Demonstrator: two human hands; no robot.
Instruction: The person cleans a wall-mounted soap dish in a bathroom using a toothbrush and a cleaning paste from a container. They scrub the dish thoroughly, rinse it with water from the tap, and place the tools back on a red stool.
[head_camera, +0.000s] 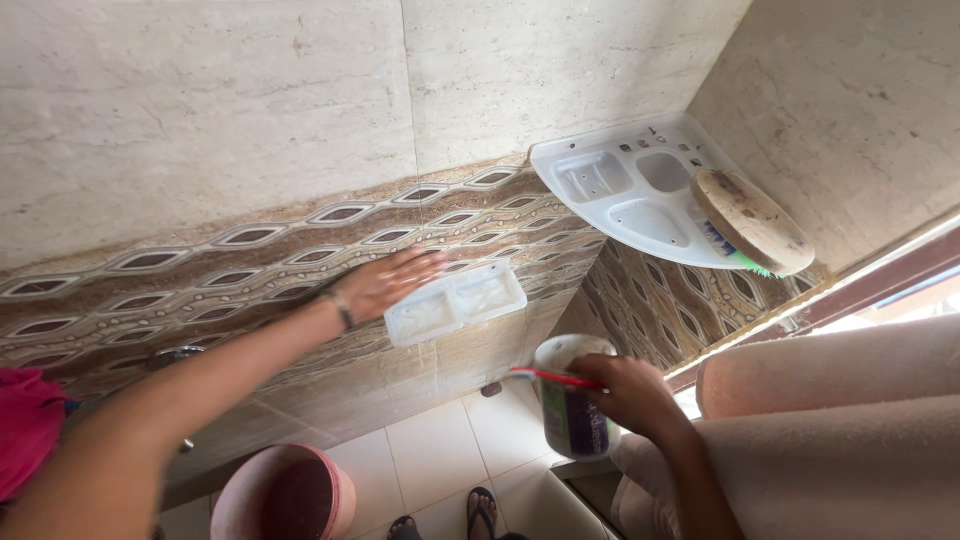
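Against the patterned wall tiles, the left hand (385, 283) lies flat with its fingers spread, its grip wide and holding nothing, fingertips touching the left end of a white wall-mounted soap dish (455, 302). Below and to the right of that dish, the right hand (630, 392) has its grip closed around a white cylindrical container (570, 405) and pins a red-handled toothbrush (548, 377) across its top. Above the right hand, well apart from it, a white corner shelf (620, 190) is fixed where the two walls meet, and a wooden-backed scrubbing brush (752, 222) rests on its right edge. Down beneath the left forearm stands a pink bucket (285, 495) on the tiled floor (440, 450), near sandalled feet.
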